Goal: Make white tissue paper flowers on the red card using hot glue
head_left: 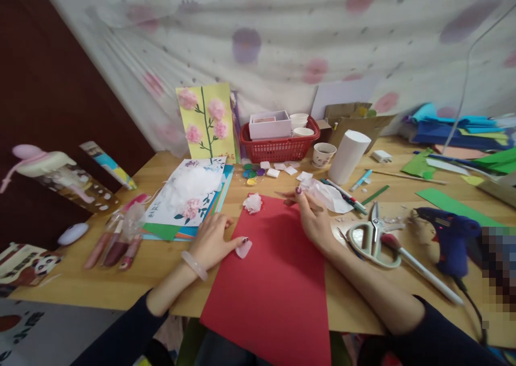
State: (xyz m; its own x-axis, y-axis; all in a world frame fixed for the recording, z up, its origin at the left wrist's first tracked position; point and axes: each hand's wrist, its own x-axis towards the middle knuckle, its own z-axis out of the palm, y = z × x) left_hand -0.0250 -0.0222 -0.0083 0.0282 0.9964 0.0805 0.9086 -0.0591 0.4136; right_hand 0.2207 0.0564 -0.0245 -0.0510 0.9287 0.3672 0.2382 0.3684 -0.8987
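Note:
A red sheet lies on the wooden table and overhangs its front edge. Near its top left corner sits a white tissue flower. My left hand rests at the sheet's left edge, thumb and fingers apart, its thumb touching a small pale pink petal on the sheet. Over the sheet's upper right edge, my right hand pinches a thin pointed tool whose tip points left; the kind of tool is unclear. White tissue paper lies just beyond the right hand.
Right of the sheet are scissors, a brush and a blue glue gun. A red basket, a paper cup and a white roll stand behind. Papers and brushes lie left.

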